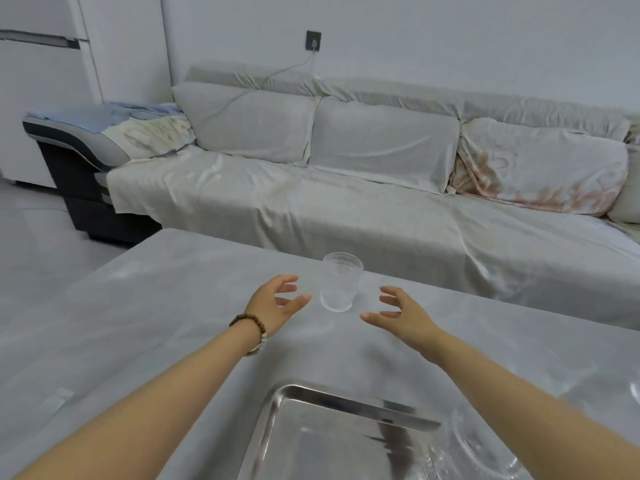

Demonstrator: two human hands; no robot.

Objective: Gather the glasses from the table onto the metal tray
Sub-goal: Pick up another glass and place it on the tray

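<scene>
A metal tray (346,441) lies at the near edge of the grey-clothed table (156,306), its front half cut off by the frame and its right rim masked by the right forearm; clear glassware (481,448) at the tray's right corner is blurred and partly hidden, so how many pieces lie there, and whether on the tray or beside it, cannot be told; another faint glass rim (635,393) is clipped at the right edge. A ribbed, cylindrical clear glass (341,282) stands upright, mouth up, long axis vertical, near the table's far edge, well apart from the tray. The left hand (277,303), a beaded bracelet (252,332) at its wrist, and the right hand (401,313) flank the glass, fingers spread and curled, neither touching it; the tray is smooth and mirror-bright with rounded corners; a sofa (346,188) draped in wrinkled sheets sits behind.
</scene>
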